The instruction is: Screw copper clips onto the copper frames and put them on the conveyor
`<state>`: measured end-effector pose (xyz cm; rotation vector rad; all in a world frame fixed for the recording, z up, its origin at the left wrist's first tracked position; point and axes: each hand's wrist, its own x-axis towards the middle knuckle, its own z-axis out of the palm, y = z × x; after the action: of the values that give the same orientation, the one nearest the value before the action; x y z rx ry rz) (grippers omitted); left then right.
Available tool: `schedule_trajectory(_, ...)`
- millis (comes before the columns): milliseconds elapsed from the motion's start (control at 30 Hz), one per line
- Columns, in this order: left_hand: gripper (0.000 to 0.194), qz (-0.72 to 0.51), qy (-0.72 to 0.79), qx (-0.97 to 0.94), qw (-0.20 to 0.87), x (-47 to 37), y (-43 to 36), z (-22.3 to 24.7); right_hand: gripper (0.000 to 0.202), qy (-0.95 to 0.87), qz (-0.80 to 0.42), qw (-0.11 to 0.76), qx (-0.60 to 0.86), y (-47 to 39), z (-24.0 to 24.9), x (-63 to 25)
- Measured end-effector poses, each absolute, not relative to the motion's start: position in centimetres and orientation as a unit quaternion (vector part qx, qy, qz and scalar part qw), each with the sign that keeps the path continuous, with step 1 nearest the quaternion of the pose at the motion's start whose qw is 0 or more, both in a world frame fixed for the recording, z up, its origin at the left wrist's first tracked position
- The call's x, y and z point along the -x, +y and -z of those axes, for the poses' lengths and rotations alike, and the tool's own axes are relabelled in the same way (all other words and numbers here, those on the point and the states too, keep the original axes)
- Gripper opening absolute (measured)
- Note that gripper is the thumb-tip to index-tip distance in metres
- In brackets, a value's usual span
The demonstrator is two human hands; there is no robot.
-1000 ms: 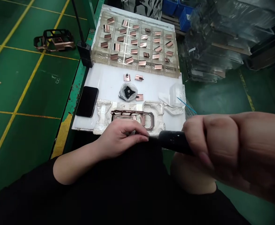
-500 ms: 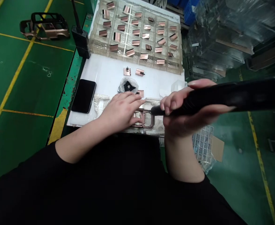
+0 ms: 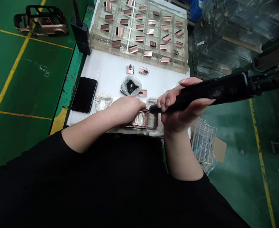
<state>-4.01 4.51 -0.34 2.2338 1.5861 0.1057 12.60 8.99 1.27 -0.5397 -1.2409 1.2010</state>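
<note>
My right hand (image 3: 177,106) is wrapped around a black electric screwdriver (image 3: 215,90), held nearly level with its nose pointing left. That nose is at the upper edge of a copper-coloured model car body (image 3: 151,122), which lies in a white moulded holder (image 3: 103,101) at the table's front. My left hand (image 3: 127,109) rests over the left part of the car body, fingers curled down close to the screwdriver's nose. Its fingertips are hidden, and so is whatever they pinch. Just beyond stands a clear bag of small black screws (image 3: 131,86), beside a small copper-coloured plate (image 3: 143,93).
Two more copper plates (image 3: 143,70) lie behind the bag. Farther back is a clear compartment tray (image 3: 139,65) of similar pieces. A phone (image 3: 84,95) and a black antenna device (image 3: 80,36) are at left. Another car body shell (image 3: 43,23) is beyond them; stacked plastic trays (image 3: 225,34) stand right.
My left hand has gone from outstretched fingers to curled ones, baring more of the car body. The screwdriver in my right hand has shifted slightly left. The whole view has tilted a little.
</note>
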Motion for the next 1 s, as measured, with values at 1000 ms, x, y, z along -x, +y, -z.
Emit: schedule_trajectory(1000, 0.032, -0.054, 0.574, -0.789, 0.211, 1.5, -2.1, 0.3, 0.055, -0.571, -0.557, 0.573, 0.189, 4.7, -2.2, -15.6)
